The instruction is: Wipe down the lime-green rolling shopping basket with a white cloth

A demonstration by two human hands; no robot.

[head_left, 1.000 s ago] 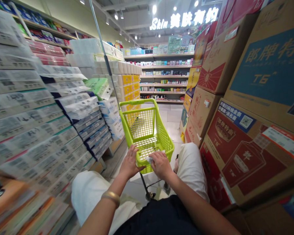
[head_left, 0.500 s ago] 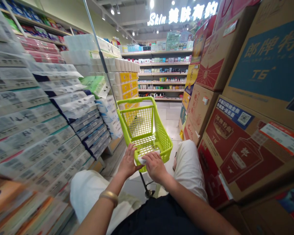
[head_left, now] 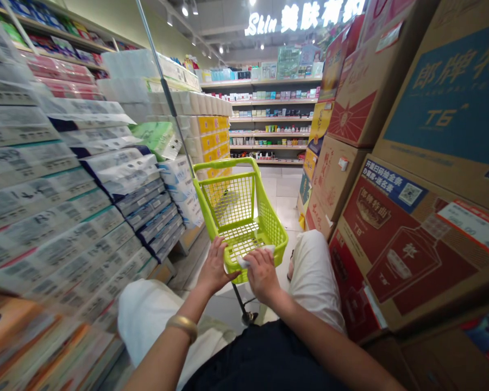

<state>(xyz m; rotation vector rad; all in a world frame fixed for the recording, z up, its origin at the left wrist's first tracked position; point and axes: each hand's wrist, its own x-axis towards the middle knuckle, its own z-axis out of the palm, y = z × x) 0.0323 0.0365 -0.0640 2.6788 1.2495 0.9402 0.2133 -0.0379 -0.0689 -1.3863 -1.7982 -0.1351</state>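
A lime-green plastic shopping basket cart (head_left: 272, 220) with lattice walls stands in front of me between my knees. My left hand (head_left: 217, 267) grips the near left corner of its rim, the thumb turned toward the front wall. Over the near rim, my right hand (head_left: 262, 272) presses a white wipe (head_left: 244, 262) that pokes out from under its fingers on both sides. Most of the wipe is hidden beneath that hand. The inside of the basket shows its slatted floor and far wall.
Stacks of packaged tissue paper (head_left: 36, 190) rise on my left. Liquor cartons (head_left: 407, 239) are piled close on my right. Shelves of small cosmetics (head_left: 273, 118) stand at the back. A metal pole (head_left: 167, 92) rises beside the cart, and a caster wheel (head_left: 249, 317) sits below.
My right hand has slid slightly right along the near rim with the white wipe. My left hand stays at the left corner. The view has shifted slightly.
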